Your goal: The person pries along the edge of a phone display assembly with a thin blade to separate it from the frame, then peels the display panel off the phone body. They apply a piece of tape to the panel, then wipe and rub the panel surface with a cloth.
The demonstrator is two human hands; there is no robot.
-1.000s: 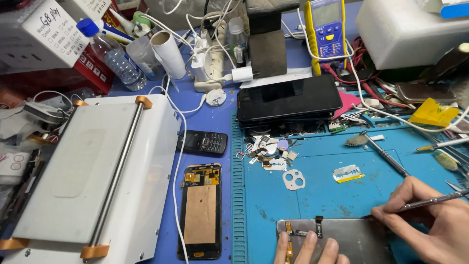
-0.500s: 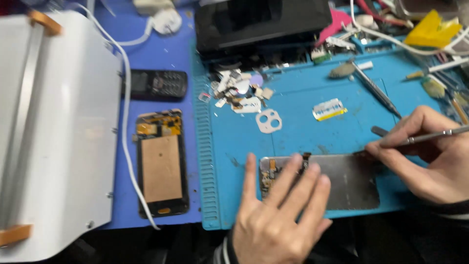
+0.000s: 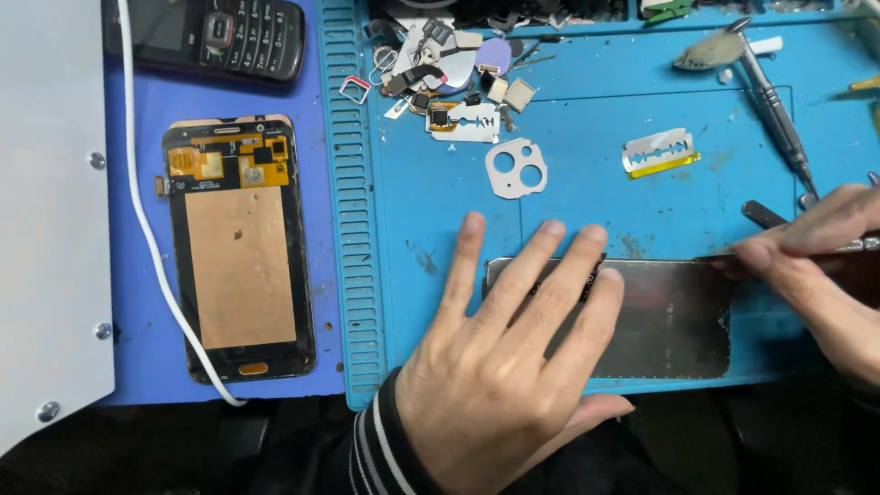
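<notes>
A grey metal phone plate [image 3: 669, 316] lies flat on the blue work mat [image 3: 568, 192] near its front edge. My left hand [image 3: 500, 367] presses down on the plate's left end with the fingers spread. At the plate's upper right corner, my right hand [image 3: 816, 266] grips a thin metal tool [image 3: 848, 246] like a pen, its tip touching that corner.
A phone screen assembly [image 3: 238, 247] lies face down left of the mat, crossed by a white cable [image 3: 147, 229]. A keypad phone [image 3: 215, 37] sits behind it. Small loose parts [image 3: 458, 82], a camera-hole bezel [image 3: 516, 169], a razor blade [image 3: 660, 151] and a screwdriver [image 3: 775, 110] lie on the mat. A white machine [image 3: 46, 229] stands at left.
The view has dropped lower and closer. My left hand has slid further forward, flat onto the plate. My right hand still holds the tool at the plate's right end.
</notes>
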